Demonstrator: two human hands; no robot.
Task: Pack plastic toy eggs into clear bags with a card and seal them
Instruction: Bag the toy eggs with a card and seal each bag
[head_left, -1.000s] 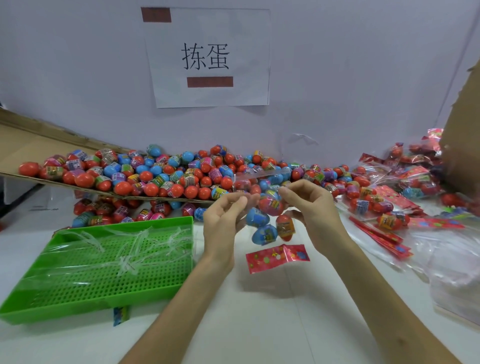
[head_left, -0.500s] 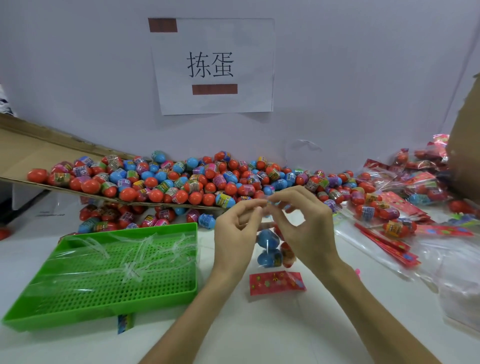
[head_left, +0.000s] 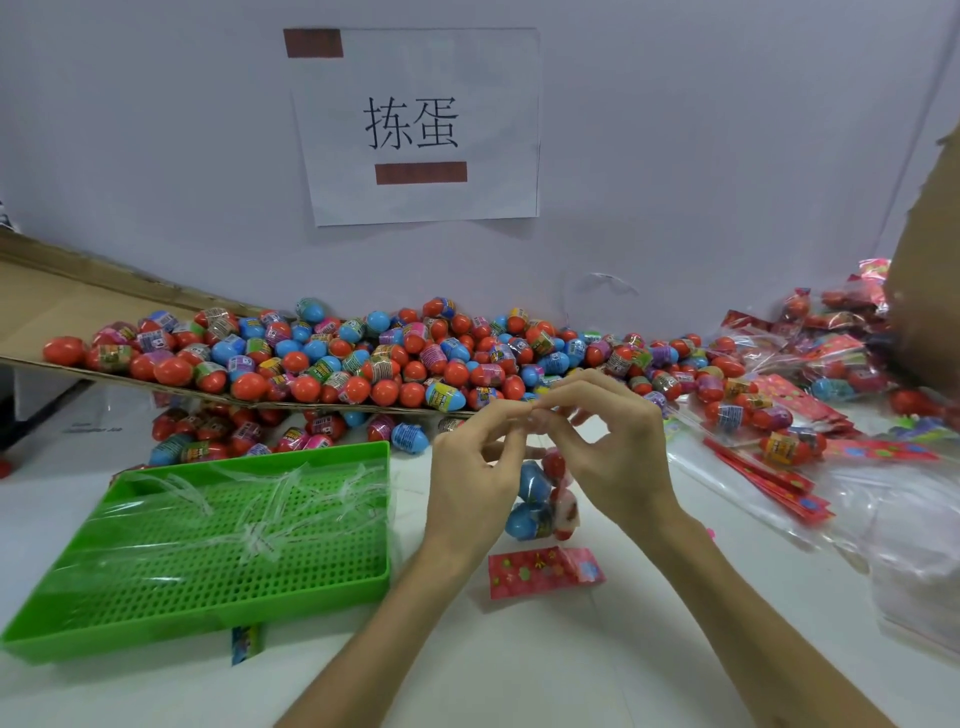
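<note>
The clear bag (head_left: 565, 512) is held up above the middle of the surface (head_left: 519, 675), just beside the right edge of the green perforated tray (head_left: 208, 551). Its mouth is pinched between the thumb and first fingers (head_left: 511, 411) of the left hand (head_left: 475, 470) and of the right hand (head_left: 615, 452), whose fingertips are brought close together. The other fingers are loosely spread, and nothing else is gripped. Blue and red toy eggs (head_left: 534, 480) are seen hanging inside the bag, and the red card (head_left: 543, 571) sits at its bottom. Whether the card touches the surface cannot be told.

The sealing of the mouth is judged to be the step in hand. The whole weight of the eggs is carried by thin film, so the mouth could be pulled out of the pinch. The eggs would then be dropped and could roll toward the loose egg pile (head_left: 363, 358) along the far edge. If the two lips are pressed together crookedly, a gap could be left in the seal, and in clear film this is not easily noticed.
</note>
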